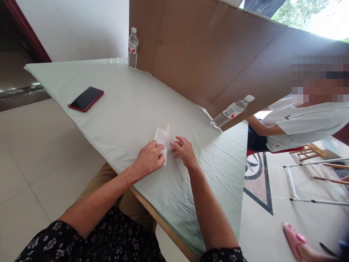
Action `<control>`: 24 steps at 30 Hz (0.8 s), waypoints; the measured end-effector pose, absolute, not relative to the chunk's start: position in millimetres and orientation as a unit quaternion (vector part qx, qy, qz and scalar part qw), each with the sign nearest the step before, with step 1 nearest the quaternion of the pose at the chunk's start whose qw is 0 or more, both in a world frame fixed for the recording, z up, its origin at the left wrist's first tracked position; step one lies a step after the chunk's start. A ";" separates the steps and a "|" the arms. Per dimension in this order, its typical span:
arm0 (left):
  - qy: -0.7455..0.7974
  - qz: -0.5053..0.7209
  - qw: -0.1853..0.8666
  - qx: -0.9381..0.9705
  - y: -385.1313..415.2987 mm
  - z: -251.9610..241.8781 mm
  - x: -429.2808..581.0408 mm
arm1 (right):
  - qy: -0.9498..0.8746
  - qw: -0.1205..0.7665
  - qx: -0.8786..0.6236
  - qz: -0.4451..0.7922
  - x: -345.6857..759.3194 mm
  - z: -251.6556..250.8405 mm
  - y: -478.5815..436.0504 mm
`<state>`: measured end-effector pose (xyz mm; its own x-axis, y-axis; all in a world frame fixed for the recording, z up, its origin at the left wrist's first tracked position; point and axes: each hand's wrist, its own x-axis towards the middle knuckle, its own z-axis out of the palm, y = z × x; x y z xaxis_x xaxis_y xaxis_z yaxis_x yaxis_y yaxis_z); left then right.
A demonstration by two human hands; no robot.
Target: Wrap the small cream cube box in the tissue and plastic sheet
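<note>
A thin white tissue (163,137) stands up crumpled from the cloth-covered table, near its front edge. My left hand (150,155) is closed on the tissue's lower left side, its fingers curled and pressed together. To the right of the tissue, my right hand (184,150) hovers with bent fingers held apart and nothing visible in them. Its fingertips come close to the tissue's right edge; a small gap shows between them.
A phone in a red case (86,99) lies at the left. Two water bottles, one at the back (132,49) and one at the right (233,111), stand against a cardboard panel (188,51). Beyond it sits a person in a white shirt (308,122). Metal frame (293,182) on the floor.
</note>
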<state>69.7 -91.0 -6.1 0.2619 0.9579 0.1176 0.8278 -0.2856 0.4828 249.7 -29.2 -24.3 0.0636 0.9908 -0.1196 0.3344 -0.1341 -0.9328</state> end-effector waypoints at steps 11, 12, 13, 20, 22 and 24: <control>0.567 0.209 0.154 0.782 -91.3 -7.8 68.1 | -0.552 0.347 -0.563 0.508 225.0 -25.6 7.6; 0.563 0.208 0.151 0.785 -91.1 -6.4 67.7 | -0.554 0.350 -0.559 0.508 223.9 -26.0 8.0; 0.561 0.203 0.149 0.789 -90.9 -4.8 67.3 | -0.553 0.355 -0.557 0.508 222.6 -26.9 8.1; 0.581 0.166 0.162 0.780 -89.4 1.0 68.7 | -0.550 0.407 -0.552 0.477 217.5 -35.3 4.3; 0.585 0.168 0.158 0.777 -89.8 0.2 69.6 | -0.551 0.400 -0.549 0.485 219.5 -34.0 2.3; 0.587 0.164 0.156 0.777 -90.1 0.0 70.1 | -0.548 0.393 -0.531 0.513 221.3 -31.9 0.7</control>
<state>70.1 -90.1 0.0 0.2562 0.9639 0.0729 0.8616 -0.2619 0.4348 221.3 0.7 -31.9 -0.1257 0.9855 -0.1140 0.1788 -0.0905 -0.9797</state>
